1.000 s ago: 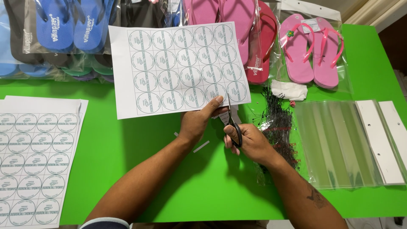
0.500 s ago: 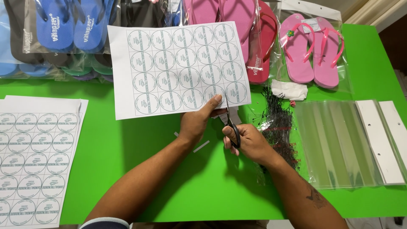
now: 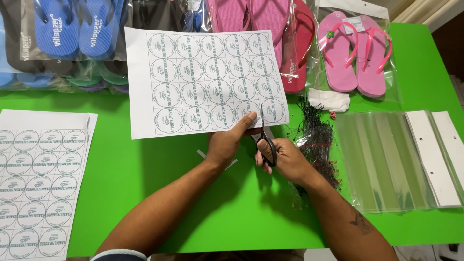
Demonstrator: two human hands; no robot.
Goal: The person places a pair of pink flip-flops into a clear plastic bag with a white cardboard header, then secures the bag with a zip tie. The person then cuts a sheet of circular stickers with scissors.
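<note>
- Label sheet point(image 3: 203, 79) is held above the green worktop point(image 3: 145, 183), its long axis running 9 to 3 o'clock.
- Left hand point(image 3: 227, 142) is pinched shut on the sheet's lower edge, thumb on top.
- Right hand point(image 3: 285, 159) is closed around the scissors point(image 3: 265, 140); blades point to 12 o'clock, entering the sheet's lower right part.
- Both forearms are angled inward; the right hand sits at 3 o'clock of the left.

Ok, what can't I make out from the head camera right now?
- Scissors: handles hidden inside the right hand; blades edge-on, so the cut line is unclear.
- Label sheet: bottom edge covered by the left hand.
- Stack of sheets: cut off by the left frame edge.
- Blue sandals: cropped at the top.
</note>
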